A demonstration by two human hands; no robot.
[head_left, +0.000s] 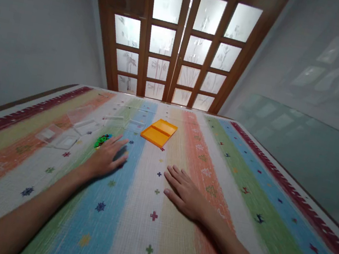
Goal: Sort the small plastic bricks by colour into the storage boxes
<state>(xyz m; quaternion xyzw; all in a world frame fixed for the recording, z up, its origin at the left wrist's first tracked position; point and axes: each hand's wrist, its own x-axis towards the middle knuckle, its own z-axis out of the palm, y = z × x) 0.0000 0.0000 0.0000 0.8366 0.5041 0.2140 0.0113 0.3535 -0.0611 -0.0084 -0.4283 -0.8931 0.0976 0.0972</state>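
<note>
My left hand (108,156) lies palm down on the striped cloth, fingers stretched out, holding nothing. Its fingertips reach beside a small green and blue object (102,139); I cannot tell whether they touch it. My right hand (184,192) rests flat on the cloth to the right, fingers extended and together, empty. An open orange case (159,132) lies farther back, between the two hands and beyond them.
Several clear plastic pieces (69,138) are spread on the cloth at the left, behind my left hand. The colourful striped cloth (243,192) covers the whole table. A wooden door with frosted panes (179,36) stands behind the table. Walls close in on both sides.
</note>
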